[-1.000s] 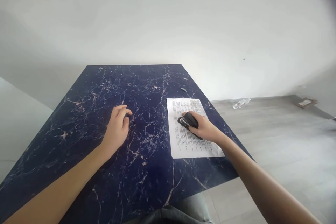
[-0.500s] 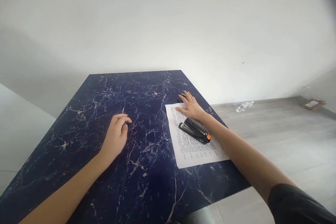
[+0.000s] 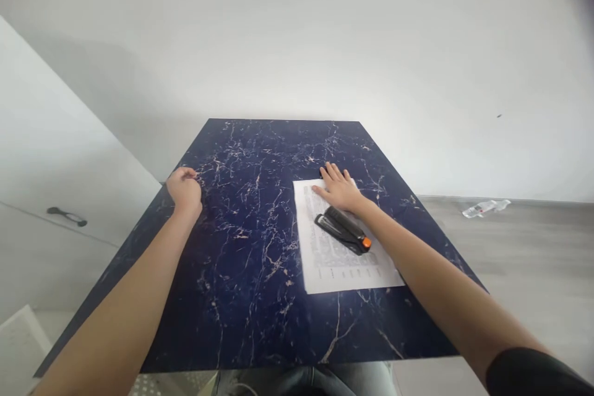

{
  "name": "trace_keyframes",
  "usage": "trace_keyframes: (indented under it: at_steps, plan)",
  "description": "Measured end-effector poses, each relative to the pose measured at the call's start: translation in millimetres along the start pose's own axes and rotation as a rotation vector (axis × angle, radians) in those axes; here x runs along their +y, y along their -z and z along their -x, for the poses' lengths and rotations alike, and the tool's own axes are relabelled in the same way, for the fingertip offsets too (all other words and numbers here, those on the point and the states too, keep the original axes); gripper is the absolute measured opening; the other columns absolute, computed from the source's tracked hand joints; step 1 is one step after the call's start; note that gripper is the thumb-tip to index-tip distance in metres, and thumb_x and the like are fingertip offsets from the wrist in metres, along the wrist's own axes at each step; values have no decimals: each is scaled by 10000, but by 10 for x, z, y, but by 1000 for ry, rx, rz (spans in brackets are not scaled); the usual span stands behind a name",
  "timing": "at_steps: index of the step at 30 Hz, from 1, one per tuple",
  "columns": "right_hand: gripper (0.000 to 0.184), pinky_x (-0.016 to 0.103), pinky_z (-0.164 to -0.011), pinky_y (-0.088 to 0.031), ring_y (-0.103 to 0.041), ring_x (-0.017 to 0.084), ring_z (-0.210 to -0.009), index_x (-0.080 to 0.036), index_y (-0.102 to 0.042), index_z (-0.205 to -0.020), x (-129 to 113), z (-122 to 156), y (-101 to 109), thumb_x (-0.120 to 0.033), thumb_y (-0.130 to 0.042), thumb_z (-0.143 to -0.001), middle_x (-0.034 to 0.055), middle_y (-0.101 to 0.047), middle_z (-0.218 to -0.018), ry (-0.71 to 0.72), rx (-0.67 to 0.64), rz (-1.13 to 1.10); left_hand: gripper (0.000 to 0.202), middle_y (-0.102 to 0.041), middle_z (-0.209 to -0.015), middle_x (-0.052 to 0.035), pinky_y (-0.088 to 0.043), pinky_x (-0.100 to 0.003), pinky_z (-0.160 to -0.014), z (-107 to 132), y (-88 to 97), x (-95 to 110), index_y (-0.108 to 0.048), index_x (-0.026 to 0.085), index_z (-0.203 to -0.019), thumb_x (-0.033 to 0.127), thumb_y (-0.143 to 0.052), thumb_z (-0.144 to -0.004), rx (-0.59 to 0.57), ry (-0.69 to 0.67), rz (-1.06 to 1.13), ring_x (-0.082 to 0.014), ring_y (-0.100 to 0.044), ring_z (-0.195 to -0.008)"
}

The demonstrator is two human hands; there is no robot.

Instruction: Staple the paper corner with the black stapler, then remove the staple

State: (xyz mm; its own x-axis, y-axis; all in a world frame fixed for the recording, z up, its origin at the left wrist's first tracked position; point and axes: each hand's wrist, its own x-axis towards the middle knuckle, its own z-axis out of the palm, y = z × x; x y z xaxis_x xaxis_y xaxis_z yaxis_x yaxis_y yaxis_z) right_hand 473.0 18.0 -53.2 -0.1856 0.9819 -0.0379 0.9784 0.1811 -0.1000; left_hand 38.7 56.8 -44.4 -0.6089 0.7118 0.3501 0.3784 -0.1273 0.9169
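My right hand [image 3: 340, 189] lies flat with its fingers spread over the top edge of some printed paper [image 3: 320, 281]. Below the palm, a black stapler [image 3: 343, 230] with an orange end rests slantwise on the printed text. Over by the table's left edge, my left hand [image 3: 184, 190] is closed, its fingers curled in. Whatever it may hold is hidden from view.
The dark blue marble-patterned table [image 3: 250, 322] reaches back to a white wall [image 3: 278, 37]. On the left stands a white cabinet with a black handle [image 3: 67, 216]. A clear plastic piece [image 3: 486, 208] lies on the floor at the right.
My left hand has moved left toward the table's edge and its fingers have curled in. My right hand stays on the paper; the dark object by its fingertips is now mostly hidden. The view has turned left.
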Motion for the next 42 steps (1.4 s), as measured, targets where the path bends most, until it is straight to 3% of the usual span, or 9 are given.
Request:
trace_keyframes:
  at_steps: [3,10,15,20,23,31,36,39,42]
  plan:
    - [949,611,-1277,-45,-9,346,-1620,-131,-163,-1695,-722,-251,-39,-783,-181,-1005,176,-14,-1744,33,15,-54,249,-492,-693,26,-328,-257,-591,-243,155,-70,-547,185,-717,65,-434,-531,201,189,156,-134,-465,-625]
    - [890,645,-1261,-21,-12,369,-1616,-204,-165,-1699,-2471,-764,-130,-757,-277,-1011,202,-32,-1739,261,26,-190,240,-364,-637,59,-297,-255,-545,-486,432,-160,-429,215,-803,91,-443,-598,306,339,267,-108,-370,-534]
    - [883,708,-1238,8,33,379,-1614,-142,-169,-1694,-2949,-992,-134,-700,-328,-1029,203,6,-1735,349,-10,-211,259,-317,-638,65,-316,-253,-539,-555,482,-233,-373,237,-834,157,-485,-615,298,384,308,-110,-359,-522]
    - [590,646,-1284,-55,-47,284,-1627,-191,-348,-1637,-2849,-810,-116,-428,-288,-1100,71,-140,-1747,595,170,-232,241,-330,-658,58,-330,-248,-543,-593,455,-321,-379,235,-844,189,-476,-628,284,351,301,-118,-388,-546]
    - [541,617,-1290,-131,-174,282,-1610,-215,-387,-1619,-2674,-565,-149,-374,-264,-1116,81,-224,-1730,719,68,-205,233,-329,-651,59,-323,-249,-545,-598,440,-344,-391,229,-840,161,-463,-629,282,344,299,-118,-379,-550]
    - [577,646,-1282,-119,-208,307,-1599,-213,-338,-1646,-1725,12,-127,-449,-287,-1123,107,-233,-1722,603,61,-146,171,-300,-623,63,-266,-271,-561,-498,421,-211,-409,213,-825,72,-448,-736,227,305,255,-103,-359,-557]
    - [579,622,-1293,-118,-189,293,-1604,-265,-307,-1663,-960,335,-52,-466,-268,-1121,69,-211,-1730,517,60,-153,124,-321,-691,55,-268,-283,-597,-390,284,-127,-395,206,-813,111,-475,-811,125,124,248,-87,-355,-603]
    - [580,638,-1288,-112,-170,296,-1608,-266,-300,-1666,-809,397,-31,-459,-240,-1123,65,-202,-1733,474,65,-142,150,-412,-708,45,-302,-279,-583,-132,54,-2,-466,201,-801,121,-522,-688,33,-43,239,-110,-392,-620]
    - [579,665,-1276,-121,-187,311,-1604,-238,-324,-1657,-914,339,-59,-440,-242,-1121,84,-227,-1726,479,81,-138,206,-551,-751,5,-406,-283,-634,293,-177,210,-573,204,-809,134,-507,-627,-245,-194,206,-155,-521,-696]
